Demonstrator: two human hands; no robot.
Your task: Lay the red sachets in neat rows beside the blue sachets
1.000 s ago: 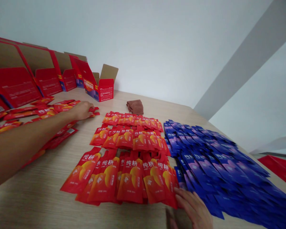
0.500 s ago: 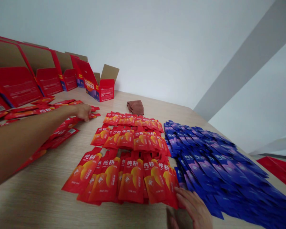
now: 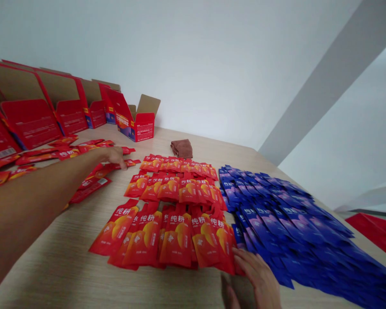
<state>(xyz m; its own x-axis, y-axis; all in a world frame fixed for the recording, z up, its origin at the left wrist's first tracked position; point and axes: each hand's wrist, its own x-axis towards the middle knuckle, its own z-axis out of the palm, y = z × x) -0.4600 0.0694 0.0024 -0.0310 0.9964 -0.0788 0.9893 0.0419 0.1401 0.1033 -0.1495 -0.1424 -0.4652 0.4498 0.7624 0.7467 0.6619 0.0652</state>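
My left hand is over the loose pile at the left, its fingers bent down and closed at a red pouch whose end sticks out past them. The grip itself is partly hidden. Before me, red pouches with yellow fruit pictures lie overlapped in three rows. At the near right corner of these rows rests my right hand, fingers stretched along the pouch edge and thumb apart, holding nothing. Close to its right side spread many overlapping blue-purple pouches.
Open red cartons stand in a row at the back left. One more open carton sits beside them. A folded brown cloth lies behind the red rows. The wooden table meets a white wall; something red shows beyond its right edge.
The view has tilted slightly, so most things sit a little lower. My left hand and the pouch at its fingers have shifted slightly right and nearer. My right hand stays at the row's corner.
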